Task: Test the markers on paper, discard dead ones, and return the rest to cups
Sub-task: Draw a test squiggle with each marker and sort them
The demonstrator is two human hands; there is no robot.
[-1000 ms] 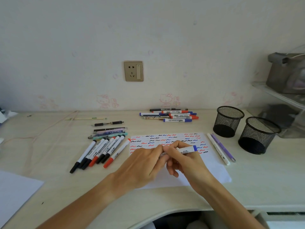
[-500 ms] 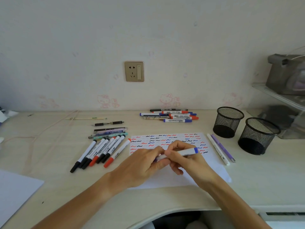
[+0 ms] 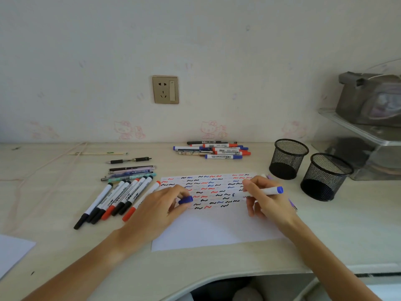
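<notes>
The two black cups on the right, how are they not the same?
The farther mesh cup stands closer to the wall; the nearer mesh cup stands closer to the desk's front edge and further right. The farther cup is closer to the test paper; the nearer cup sits further out from it. Both are black wire mesh, upright, round, and look empty.

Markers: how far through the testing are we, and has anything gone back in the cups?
Done: the paper carries many red, blue and black squiggles.

In hand: the right hand holds a blue marker; the left hand holds its cap.

Left: both mesh cups look empty; two marker groups lie on the desk.
</notes>
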